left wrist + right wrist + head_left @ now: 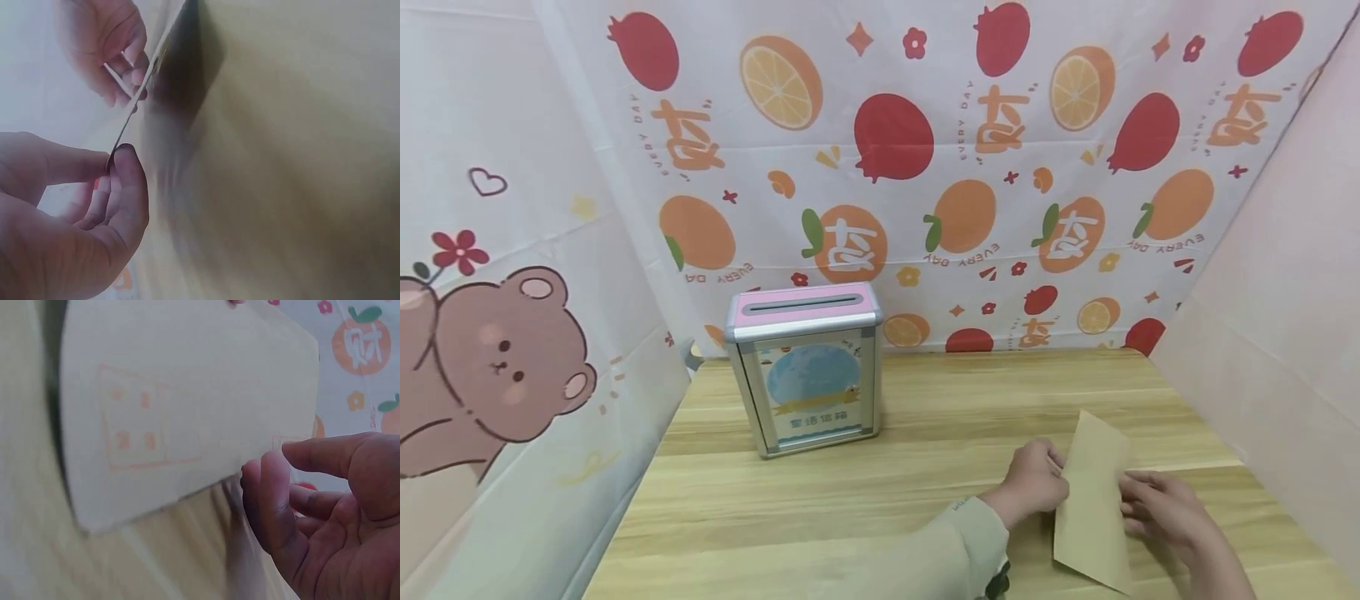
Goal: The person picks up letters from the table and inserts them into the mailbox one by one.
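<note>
A tan paper envelope [1092, 500] is held up on edge, tilted, above the right part of the wooden table. Its long side is pinched between the thumb and fingers of my left hand [1036, 477]. The left wrist view shows that pinch on the envelope's thin edge, with the left hand [69, 219] in front. On the opposite side, my right hand [1165, 508] pinches the other edge. In the right wrist view the envelope [175, 412] has faint orange printed boxes, and the right hand's [337, 506] thumb and forefinger meet at its border.
A letter box [808, 371] with a silver frame, pink top and long slot [803, 304] stands at the back left of the wooden table [850, 517]. Behind hangs a fruit-printed cloth [895, 192]; a bear-printed cloth [505, 358] hangs at the left.
</note>
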A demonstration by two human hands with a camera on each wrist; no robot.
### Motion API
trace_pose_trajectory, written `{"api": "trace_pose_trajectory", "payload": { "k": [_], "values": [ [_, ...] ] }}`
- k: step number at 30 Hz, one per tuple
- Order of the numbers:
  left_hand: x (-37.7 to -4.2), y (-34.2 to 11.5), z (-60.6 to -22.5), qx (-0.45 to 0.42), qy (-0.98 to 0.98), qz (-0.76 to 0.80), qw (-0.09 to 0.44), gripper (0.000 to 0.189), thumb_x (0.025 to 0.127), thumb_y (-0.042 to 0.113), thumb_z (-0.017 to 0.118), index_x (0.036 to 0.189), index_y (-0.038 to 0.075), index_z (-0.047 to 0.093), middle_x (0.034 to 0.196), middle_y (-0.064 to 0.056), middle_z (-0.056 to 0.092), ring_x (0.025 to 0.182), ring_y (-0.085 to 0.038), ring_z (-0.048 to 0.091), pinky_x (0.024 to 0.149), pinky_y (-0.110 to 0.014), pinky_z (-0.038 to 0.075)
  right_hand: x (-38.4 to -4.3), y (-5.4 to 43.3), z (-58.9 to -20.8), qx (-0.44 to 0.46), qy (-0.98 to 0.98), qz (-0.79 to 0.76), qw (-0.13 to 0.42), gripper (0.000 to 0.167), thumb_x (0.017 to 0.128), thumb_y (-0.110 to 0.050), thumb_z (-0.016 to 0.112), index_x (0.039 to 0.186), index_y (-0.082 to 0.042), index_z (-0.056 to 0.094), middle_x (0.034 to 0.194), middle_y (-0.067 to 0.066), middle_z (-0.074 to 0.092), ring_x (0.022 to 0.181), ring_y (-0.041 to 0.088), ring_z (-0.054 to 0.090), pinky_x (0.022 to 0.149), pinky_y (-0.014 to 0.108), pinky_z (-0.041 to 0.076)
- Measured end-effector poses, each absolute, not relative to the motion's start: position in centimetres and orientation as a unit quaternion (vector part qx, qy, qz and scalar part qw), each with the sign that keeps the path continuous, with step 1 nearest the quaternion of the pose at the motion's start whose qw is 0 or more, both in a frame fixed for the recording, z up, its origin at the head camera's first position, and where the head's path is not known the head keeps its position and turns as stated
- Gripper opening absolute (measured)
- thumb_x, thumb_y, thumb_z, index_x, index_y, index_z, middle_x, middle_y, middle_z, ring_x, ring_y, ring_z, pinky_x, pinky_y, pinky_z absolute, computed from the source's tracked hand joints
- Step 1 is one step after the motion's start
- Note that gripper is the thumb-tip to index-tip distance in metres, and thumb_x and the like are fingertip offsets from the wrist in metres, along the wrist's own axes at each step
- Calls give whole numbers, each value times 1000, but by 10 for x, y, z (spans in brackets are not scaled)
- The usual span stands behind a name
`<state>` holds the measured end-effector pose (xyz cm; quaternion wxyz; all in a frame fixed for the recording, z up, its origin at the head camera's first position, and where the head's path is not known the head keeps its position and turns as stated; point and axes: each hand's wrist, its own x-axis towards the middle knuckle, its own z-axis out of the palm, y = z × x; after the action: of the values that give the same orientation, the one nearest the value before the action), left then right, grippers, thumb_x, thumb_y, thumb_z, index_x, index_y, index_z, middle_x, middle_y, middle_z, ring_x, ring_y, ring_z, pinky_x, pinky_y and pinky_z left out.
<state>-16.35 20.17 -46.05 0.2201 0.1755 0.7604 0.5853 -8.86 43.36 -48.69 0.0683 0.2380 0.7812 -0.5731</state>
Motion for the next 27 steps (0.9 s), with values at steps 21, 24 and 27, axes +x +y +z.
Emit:
{"api": "trace_pose_trajectory", "payload": {
  "k": [21,24,27],
  "values": [
    [-240,57,-359,268,816,512,-8,13,95,1,68,108,1,67,91,-6,70,78,-9,62,68,-19,54,-189,304,-371,47,839,-538,-71,37,110,-27,60,127,6,58,98,1,66,86,9,68,74,30,65],
    [-243,33,-326,282,821,494,-56,12,96,3,68,108,1,67,96,-9,73,83,-14,66,73,-22,57,-196,282,-339,5,836,-537,-111,36,110,-28,60,126,4,58,99,1,65,86,7,68,75,29,64],
    [-245,7,-294,283,818,495,-84,11,99,4,68,110,1,66,99,-12,73,87,-20,69,77,-27,59,-204,257,-307,-47,832,-531,-153,32,109,-26,61,121,3,60,100,3,67,87,8,69,74,27,65]
  ]
}}
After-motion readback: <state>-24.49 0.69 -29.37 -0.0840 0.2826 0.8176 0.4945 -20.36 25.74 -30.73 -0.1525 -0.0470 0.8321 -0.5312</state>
